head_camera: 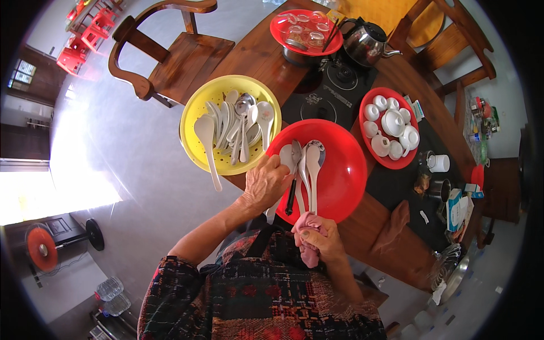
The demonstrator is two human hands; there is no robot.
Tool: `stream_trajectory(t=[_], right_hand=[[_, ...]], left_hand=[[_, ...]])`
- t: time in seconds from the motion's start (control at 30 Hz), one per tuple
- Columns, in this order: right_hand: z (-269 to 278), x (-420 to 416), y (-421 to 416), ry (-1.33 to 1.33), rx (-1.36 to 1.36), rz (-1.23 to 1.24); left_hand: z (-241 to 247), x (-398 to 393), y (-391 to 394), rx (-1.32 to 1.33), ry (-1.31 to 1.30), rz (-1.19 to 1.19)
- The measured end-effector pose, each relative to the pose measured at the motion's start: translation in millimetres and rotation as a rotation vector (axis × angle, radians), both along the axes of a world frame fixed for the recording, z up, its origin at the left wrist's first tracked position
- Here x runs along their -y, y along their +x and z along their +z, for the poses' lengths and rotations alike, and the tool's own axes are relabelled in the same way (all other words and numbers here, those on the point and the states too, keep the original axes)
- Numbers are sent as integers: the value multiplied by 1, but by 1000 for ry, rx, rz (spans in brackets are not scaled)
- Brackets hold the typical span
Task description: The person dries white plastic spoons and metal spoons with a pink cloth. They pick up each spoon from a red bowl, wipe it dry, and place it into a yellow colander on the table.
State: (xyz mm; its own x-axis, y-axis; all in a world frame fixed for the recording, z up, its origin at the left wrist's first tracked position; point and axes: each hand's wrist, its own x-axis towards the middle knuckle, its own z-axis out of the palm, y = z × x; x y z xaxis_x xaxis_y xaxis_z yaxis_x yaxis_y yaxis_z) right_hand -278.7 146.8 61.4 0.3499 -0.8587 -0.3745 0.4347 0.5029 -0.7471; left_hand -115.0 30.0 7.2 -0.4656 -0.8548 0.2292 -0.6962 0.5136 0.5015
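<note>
My left hand is at the left rim of a red plastic basin, its fingers curled. A pale handle shows below it, and whether the fingers grip anything is hidden. In my right hand, at the basin's near rim, is a bunched pink cloth. Inside the basin lie white long-handled spoons, a metal spoon with a black handle and a dark-patterned spoon head. Left of the basin, a yellow perforated colander holds several white and metal spoons; one large white spoon hangs over its near rim.
A red tray of white teaware stands right of the basin. Beyond it are an induction cooktop, a steel kettle and a red tray of glasses. Wooden chairs flank the table. A tissue box sits at right.
</note>
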Motion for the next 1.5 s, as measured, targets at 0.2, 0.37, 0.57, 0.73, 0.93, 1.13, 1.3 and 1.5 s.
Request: stream_trajectory(t=[0.2, 0.37, 0.57, 0.73, 0.93, 1.13, 1.3, 1.5], right_hand=[[-5, -11, -13, -37, 64, -127], [-7, -14, -21, -28, 117, -154], [-16, -16, -21, -62, -137, -360], [-19, -12, -23, -19, 5, -499], [-19, 1, -28, -234, -253, -579], [5, 33, -16, -750, -830, -737], [11, 45, 15, -1052, -1124, -714], [19, 61, 17, -865, -919, -693]], left_hand=[[-11, -3, -23, 229, 19, 7], [-9, 1, -30, 251, 96, 84], [-2, 5, -22, 85, 265, 163], [2, 3, -18, -116, 186, 177], [42, -4, -9, -625, 1047, 171], [48, -46, -7, -890, 1086, 66], [60, -72, 0, -909, 1032, 96], [65, -82, 18, -971, 894, 28]])
